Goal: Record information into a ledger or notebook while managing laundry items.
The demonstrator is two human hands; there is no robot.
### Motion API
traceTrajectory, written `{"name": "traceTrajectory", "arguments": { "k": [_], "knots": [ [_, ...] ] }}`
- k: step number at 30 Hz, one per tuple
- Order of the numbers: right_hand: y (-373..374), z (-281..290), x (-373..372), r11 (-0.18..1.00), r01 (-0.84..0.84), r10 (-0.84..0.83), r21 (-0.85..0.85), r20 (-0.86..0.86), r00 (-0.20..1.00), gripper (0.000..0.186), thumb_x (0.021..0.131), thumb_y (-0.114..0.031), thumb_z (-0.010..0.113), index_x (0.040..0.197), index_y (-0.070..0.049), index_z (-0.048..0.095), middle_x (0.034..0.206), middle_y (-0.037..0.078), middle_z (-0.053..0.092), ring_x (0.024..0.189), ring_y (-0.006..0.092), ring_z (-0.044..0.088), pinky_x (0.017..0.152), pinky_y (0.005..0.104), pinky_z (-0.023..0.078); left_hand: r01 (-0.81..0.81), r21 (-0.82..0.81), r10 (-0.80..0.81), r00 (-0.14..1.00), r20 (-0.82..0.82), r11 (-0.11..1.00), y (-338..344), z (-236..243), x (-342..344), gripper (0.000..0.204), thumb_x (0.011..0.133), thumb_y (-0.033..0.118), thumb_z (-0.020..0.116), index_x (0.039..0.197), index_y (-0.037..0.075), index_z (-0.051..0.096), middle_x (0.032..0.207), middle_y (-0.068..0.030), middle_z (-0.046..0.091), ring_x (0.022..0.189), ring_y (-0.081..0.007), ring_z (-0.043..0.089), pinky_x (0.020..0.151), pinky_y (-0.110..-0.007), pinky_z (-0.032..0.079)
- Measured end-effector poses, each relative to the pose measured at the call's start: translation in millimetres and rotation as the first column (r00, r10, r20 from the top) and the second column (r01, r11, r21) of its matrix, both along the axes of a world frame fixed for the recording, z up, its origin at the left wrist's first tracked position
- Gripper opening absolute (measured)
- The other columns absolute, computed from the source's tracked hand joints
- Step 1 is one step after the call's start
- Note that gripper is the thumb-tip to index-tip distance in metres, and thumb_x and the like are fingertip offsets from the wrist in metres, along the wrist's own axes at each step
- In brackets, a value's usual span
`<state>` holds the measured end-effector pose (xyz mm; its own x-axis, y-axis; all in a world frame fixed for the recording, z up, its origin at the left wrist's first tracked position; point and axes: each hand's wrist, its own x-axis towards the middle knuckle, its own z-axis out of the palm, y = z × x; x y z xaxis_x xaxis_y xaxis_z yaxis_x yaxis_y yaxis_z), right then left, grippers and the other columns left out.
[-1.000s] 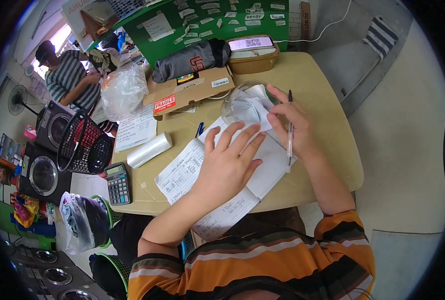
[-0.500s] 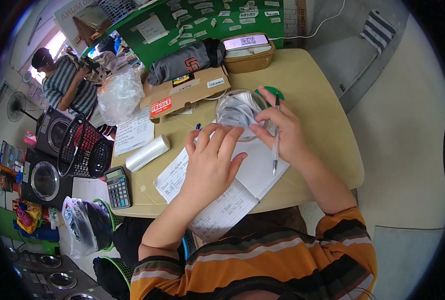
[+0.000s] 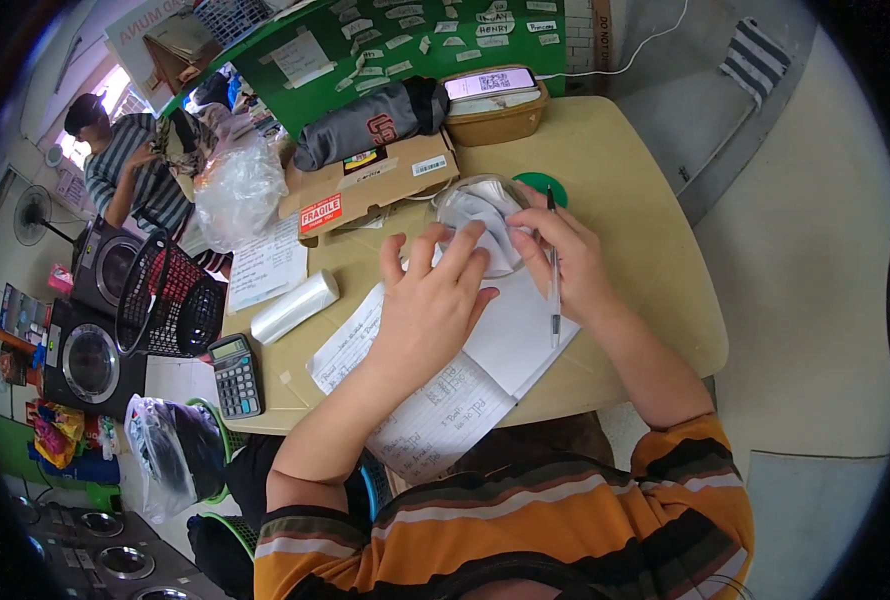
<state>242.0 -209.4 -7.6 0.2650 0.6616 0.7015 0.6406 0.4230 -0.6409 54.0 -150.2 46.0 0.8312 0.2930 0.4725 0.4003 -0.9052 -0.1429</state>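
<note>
A round clear plastic container [image 3: 433,213] on the table holds several white paper slips [image 3: 489,205]. My right hand [image 3: 570,260] is at its right side, with a clear-barrelled pen [image 3: 555,292] tucked among the fingers, and thumb and fingertips at the edge of the slips. My left hand [image 3: 427,295] hovers over the container's near side, fingers spread and bent, partly hiding it; whether its fingertips touch paper I cannot tell. Under both hands lies an open notebook [image 3: 443,415], handwriting on one page and the other blank. A round green lid [image 3: 543,187] sits just beyond my right hand.
Left on the table are a calculator [image 3: 235,375], a roll of clear plastic bags [image 3: 295,306] and a written sheet [image 3: 270,262]. Behind stand a cardboard box [image 3: 380,180], a grey pouch [image 3: 365,128] and a basket with a phone [image 3: 495,105]. A person [image 3: 130,165] stands far left near washing machines.
My right fingers have closed in on the paper slips, which have shifted and bunched up. My left hand has moved slightly, its fingers more spread. The far person's arm has moved.
</note>
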Motion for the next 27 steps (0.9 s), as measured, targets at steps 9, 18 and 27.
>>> {"name": "traceTrajectory", "arguments": {
  "k": [9, 18, 27],
  "knots": [
    [-0.2, -2.0, 0.0, 0.999, 0.041, -0.041, 0.015, 0.061, 0.997, 0.028, 0.087, -0.005, 0.067, 0.115, -0.003, 0.062, 0.125, 0.025, 0.061, 0.096, 0.0363, 0.066, 0.083, 0.039, 0.055, 0.063, -0.004, -0.063, 0.993, -0.097, 0.998, 9.2, 0.1, 10.9, 0.048, 0.076, 0.022, 0.076, 0.117, 0.008, 0.055, 0.142, -0.0061, 0.049, 0.129, -0.025, 0.047, 0.104, -0.053, 0.035],
    [-7.0, 7.3, -7.2, 0.999, 0.04, -0.04, 0.004, 0.193, 0.98, 0.038, 0.084, 0.0, 0.068, 0.122, -0.001, 0.061, 0.131, 0.026, 0.058, 0.113, 0.0373, 0.063, 0.094, 0.0384, 0.051, -0.013, -0.19, 0.0, 0.998, -0.069, 0.982, 5.6, 3.6, 13.6, 0.061, 0.073, 0.019, 0.077, 0.127, 0.005, 0.053, 0.117, -0.0094, 0.054, 0.109, -0.027, 0.055, 0.092, -0.047, 0.041],
    [-10.7, 6.3, -10.8, 1.0, 0.026, -0.025, 0.002, 0.249, 0.968, 0.039, 0.083, -0.002, 0.066, 0.121, 0.0, 0.06, 0.134, 0.024, 0.055, 0.111, 0.0373, 0.061, 0.094, 0.0406, 0.051, 0.037, -0.124, -0.041, 0.999, -0.035, 0.992, 7.5, -7.2, -0.4, 0.042, 0.07, 0.014, 0.076, 0.11, 0.008, 0.064, 0.106, -0.006, 0.058, 0.104, -0.0236, 0.057, 0.094, -0.045, 0.041]
  ]
}}
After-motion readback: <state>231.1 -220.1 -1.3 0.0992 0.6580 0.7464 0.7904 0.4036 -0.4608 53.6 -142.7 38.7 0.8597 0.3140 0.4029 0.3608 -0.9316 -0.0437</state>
